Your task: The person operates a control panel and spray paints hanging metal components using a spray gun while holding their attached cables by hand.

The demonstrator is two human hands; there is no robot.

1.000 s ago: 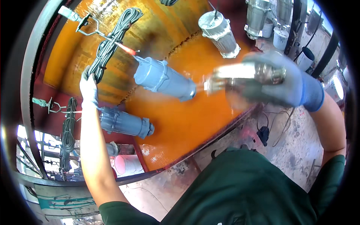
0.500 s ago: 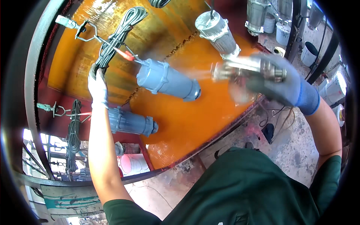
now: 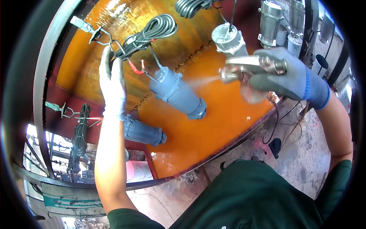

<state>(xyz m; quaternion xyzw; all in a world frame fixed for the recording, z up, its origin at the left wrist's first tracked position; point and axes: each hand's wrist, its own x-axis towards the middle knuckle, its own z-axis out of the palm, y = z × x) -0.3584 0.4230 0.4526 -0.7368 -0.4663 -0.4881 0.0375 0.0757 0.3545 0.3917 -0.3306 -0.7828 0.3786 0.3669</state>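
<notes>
My right hand (image 3: 284, 72), in a grey-blue glove, is closed around a metal spray gun (image 3: 242, 70). A pale mist leaves its nozzle toward a blue-grey submersible pump (image 3: 177, 91), which hangs tilted. My gloved left hand (image 3: 113, 82) is raised to the upper left. Its fingers are closed at the bent metal hook (image 3: 108, 38), where the pump hangs; my hand partly hides the grip. A coiled black cable (image 3: 152, 32) lies beside those fingertips. Below the coil, a red-sleeved hook end (image 3: 136, 68) runs to the pump's top.
Another blue-grey pump (image 3: 143, 129) hangs at lower left behind my forearm, its cable coil (image 3: 80, 133) alongside. A bare-metal pump (image 3: 230, 40) hangs at upper right. An orange-coated booth (image 3: 198, 141) stands behind them. A hose (image 3: 276, 122) trails to the floor.
The sprayed pump has swung to a steeper tilt, and its cable coil has shifted right. My left hand has moved up toward the hook. The spray gun has moved slightly and looks sharper.
</notes>
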